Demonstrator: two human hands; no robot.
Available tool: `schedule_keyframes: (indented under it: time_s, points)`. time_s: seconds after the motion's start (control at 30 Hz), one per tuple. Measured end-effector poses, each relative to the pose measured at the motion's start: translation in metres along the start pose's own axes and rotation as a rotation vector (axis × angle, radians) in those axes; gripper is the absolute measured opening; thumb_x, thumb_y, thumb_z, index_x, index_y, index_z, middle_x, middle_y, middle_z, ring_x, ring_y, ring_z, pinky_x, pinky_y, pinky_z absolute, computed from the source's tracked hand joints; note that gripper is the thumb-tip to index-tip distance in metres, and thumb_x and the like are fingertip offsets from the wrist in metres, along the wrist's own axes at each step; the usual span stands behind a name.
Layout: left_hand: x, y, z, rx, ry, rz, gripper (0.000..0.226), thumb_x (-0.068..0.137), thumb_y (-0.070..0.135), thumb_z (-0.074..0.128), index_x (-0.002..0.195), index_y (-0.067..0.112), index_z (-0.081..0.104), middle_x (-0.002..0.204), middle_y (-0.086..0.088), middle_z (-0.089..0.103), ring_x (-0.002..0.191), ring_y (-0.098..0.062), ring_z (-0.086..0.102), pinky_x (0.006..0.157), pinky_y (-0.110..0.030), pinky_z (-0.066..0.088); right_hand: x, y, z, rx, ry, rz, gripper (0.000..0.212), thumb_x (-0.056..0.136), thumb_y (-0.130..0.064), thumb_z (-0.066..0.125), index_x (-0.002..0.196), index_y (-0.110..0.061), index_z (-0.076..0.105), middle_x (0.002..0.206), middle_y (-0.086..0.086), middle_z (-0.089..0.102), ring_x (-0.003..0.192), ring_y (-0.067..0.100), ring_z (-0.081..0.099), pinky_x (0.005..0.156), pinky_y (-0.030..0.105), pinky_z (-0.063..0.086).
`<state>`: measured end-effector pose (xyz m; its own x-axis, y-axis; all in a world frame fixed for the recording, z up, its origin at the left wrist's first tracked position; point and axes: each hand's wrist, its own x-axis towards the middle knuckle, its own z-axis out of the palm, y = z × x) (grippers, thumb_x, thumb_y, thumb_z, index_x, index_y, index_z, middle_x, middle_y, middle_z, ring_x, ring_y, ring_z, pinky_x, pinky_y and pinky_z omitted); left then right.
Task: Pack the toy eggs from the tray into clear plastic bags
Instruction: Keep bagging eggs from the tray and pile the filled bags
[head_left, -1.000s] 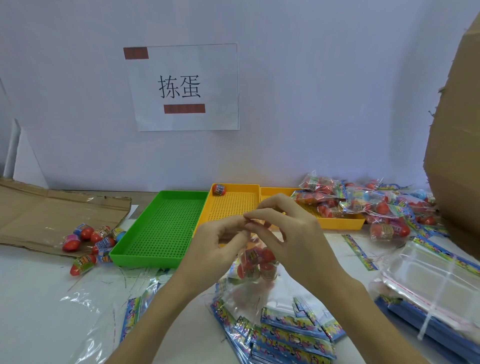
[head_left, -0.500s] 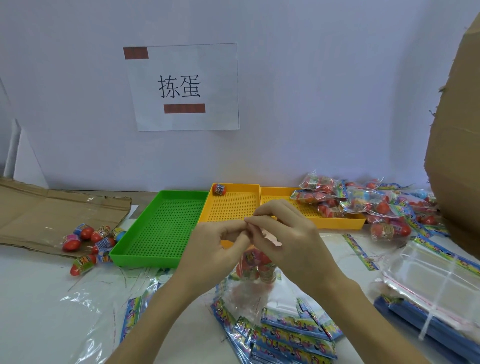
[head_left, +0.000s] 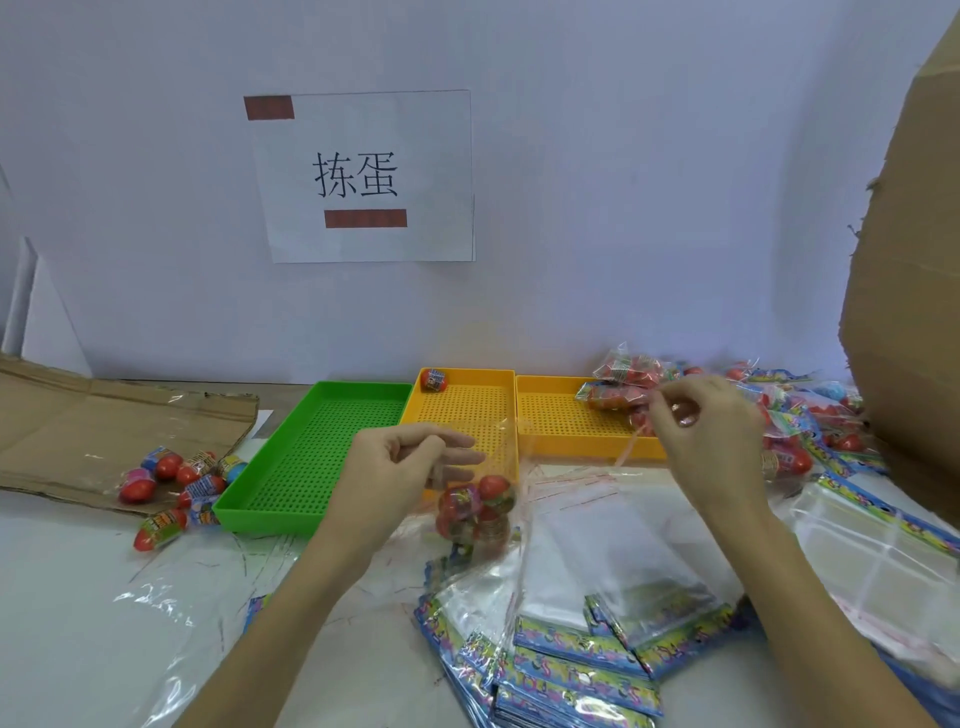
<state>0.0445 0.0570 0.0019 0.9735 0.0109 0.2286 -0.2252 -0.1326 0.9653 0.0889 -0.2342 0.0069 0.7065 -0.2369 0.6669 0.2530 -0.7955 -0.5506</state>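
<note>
My left hand (head_left: 400, 467) pinches the top of a clear plastic bag (head_left: 480, 504) that hangs over the table with several red toy eggs inside. My right hand (head_left: 701, 421) is raised to the right over the far yellow tray (head_left: 550, 410) and pinches a thin clear strip with a red edge (head_left: 631, 441) pulled off the bag. One wrapped toy egg (head_left: 434, 380) lies in the back corner of the near yellow tray (head_left: 467, 410). Loose toy eggs (head_left: 176, 478) lie at the left beside the green tray (head_left: 311, 457).
Filled bags of eggs (head_left: 779, 410) pile at the back right. Stacks of printed clear bags (head_left: 582, 660) lie in front of me, more bags (head_left: 878, 566) at the right. Flattened cardboard (head_left: 104, 415) lies at the left; a cardboard box (head_left: 914, 260) stands at the right.
My hands were together at the bag's top. Now they have parted: the right hand has swung up and right, pulling the strip away, while the left hand keeps the bag.
</note>
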Motion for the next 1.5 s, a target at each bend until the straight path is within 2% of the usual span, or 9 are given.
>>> schedule_keyframes:
  time_s: [0.17, 0.47, 0.7, 0.8, 0.9, 1.03, 1.2, 1.37, 1.5]
  points:
    - [0.004, -0.003, -0.004, 0.004, -0.023, -0.058, 0.030, 0.106, 0.001, 0.050, 0.104, 0.006, 0.080, 0.095, -0.008, 0.082, 0.088, -0.027, 0.081, 0.074, -0.028, 0.064, -0.011, 0.001, 0.017, -0.018, -0.490, 0.038, 0.029, 0.099, -0.038, 0.065, 0.085, -0.019, 0.082, 0.053, -0.007, 0.067, 0.050, 0.007, 0.063, 0.062, 0.022, 0.049]
    - [0.006, -0.003, -0.007, 0.027, -0.038, -0.102, 0.029, 0.108, 0.007, 0.050, 0.109, 0.010, 0.079, 0.099, -0.004, 0.082, 0.093, -0.024, 0.080, 0.085, -0.038, 0.064, -0.035, -0.032, 0.032, 0.057, -0.449, -0.115, 0.033, 0.106, -0.022, 0.056, 0.136, -0.027, 0.066, 0.057, -0.012, 0.069, 0.053, -0.006, 0.063, 0.072, 0.018, 0.055]
    - [0.008, -0.004, -0.011, 0.023, -0.084, -0.102, 0.025, 0.108, 0.012, 0.053, 0.113, 0.011, 0.078, 0.103, -0.001, 0.082, 0.096, -0.021, 0.080, 0.086, -0.034, 0.065, -0.045, -0.046, 0.033, 0.049, -0.377, -0.012, 0.041, 0.103, -0.045, 0.051, 0.073, -0.020, 0.065, 0.050, -0.008, 0.064, 0.039, 0.000, 0.060, 0.055, 0.023, 0.056]
    - [0.007, -0.003, -0.011, 0.024, -0.110, -0.096, 0.024, 0.108, 0.014, 0.054, 0.116, 0.011, 0.077, 0.105, -0.001, 0.082, 0.098, -0.021, 0.079, 0.086, -0.033, 0.064, -0.043, -0.045, 0.032, 0.003, -0.408, -0.012, 0.025, 0.104, -0.030, 0.059, 0.124, -0.023, 0.073, 0.062, -0.009, 0.071, 0.049, 0.001, 0.064, 0.077, 0.031, 0.062]
    - [0.007, -0.002, -0.013, 0.013, -0.133, -0.081, 0.024, 0.107, 0.012, 0.054, 0.117, 0.011, 0.076, 0.107, -0.002, 0.082, 0.100, -0.021, 0.079, 0.084, -0.031, 0.064, -0.047, -0.045, 0.035, 0.073, -0.444, 0.003, 0.051, 0.105, -0.020, 0.058, 0.153, -0.034, 0.045, 0.061, -0.008, 0.072, 0.046, 0.003, 0.064, 0.070, 0.026, 0.062]
    - [0.006, 0.000, -0.016, 0.012, -0.207, -0.056, 0.024, 0.106, 0.011, 0.056, 0.121, 0.011, 0.075, 0.112, -0.002, 0.081, 0.104, -0.020, 0.078, 0.086, -0.029, 0.063, -0.047, -0.051, 0.035, 0.373, -0.421, 0.077, 0.039, 0.102, -0.002, 0.055, 0.127, -0.028, 0.071, 0.075, -0.004, 0.077, 0.057, 0.006, 0.071, 0.048, 0.016, 0.053]
    - [0.006, -0.002, -0.018, 0.031, -0.241, -0.032, 0.024, 0.106, 0.011, 0.057, 0.122, 0.011, 0.074, 0.113, -0.001, 0.081, 0.106, -0.019, 0.077, 0.084, -0.025, 0.061, -0.052, -0.058, 0.042, 0.511, -0.548, 0.266, 0.043, 0.096, 0.009, 0.046, 0.103, -0.018, 0.080, 0.110, -0.003, 0.076, 0.090, 0.006, 0.074, 0.074, 0.028, 0.063]
    - [0.008, -0.005, -0.018, 0.003, -0.231, -0.025, 0.025, 0.105, 0.024, 0.060, 0.120, 0.012, 0.075, 0.113, -0.001, 0.081, 0.105, -0.020, 0.078, 0.087, -0.027, 0.062, -0.047, -0.057, 0.040, 0.726, -0.658, 0.349, 0.025, 0.097, -0.044, 0.067, 0.106, -0.027, 0.081, 0.102, -0.016, 0.079, 0.098, -0.003, 0.070, 0.076, 0.015, 0.055]
    - [0.010, -0.009, -0.018, -0.014, -0.227, -0.029, 0.038, 0.098, 0.042, 0.061, 0.119, 0.014, 0.076, 0.113, -0.001, 0.081, 0.105, -0.021, 0.078, 0.087, -0.026, 0.062, -0.052, -0.058, 0.041, 0.730, -0.625, 0.254, 0.009, 0.087, -0.029, 0.082, 0.093, -0.023, 0.083, 0.088, -0.008, 0.079, 0.083, 0.003, 0.072, 0.071, 0.015, 0.054]
